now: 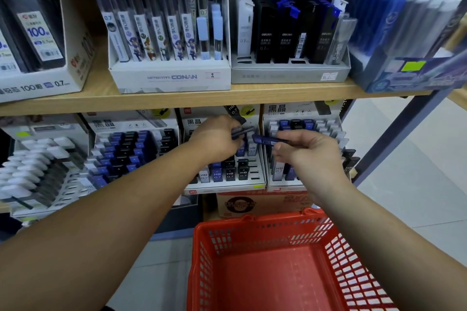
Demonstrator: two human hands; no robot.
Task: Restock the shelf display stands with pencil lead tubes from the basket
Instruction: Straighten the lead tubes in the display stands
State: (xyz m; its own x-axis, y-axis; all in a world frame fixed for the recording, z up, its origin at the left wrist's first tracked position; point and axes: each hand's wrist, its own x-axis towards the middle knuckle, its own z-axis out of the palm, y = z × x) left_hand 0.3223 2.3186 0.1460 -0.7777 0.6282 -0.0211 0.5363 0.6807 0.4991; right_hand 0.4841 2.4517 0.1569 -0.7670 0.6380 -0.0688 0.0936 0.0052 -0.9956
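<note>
Head view: left hand (214,139) curls around dark lead tubes (242,131), apparently two, over middle display stand (227,188); right hand (308,151) pinches blue tube (264,139); red basket (252,225) at lower right.

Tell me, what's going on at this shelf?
A person is restocking pencil lead tubes by hand. The left hand grips a few dark tubes over the middle display stand, which has some empty slots at its front right. The right hand pinches a single blue tube just beside it. The red basket sits below the arms, and the part in view shows no tubes left inside.
</note>
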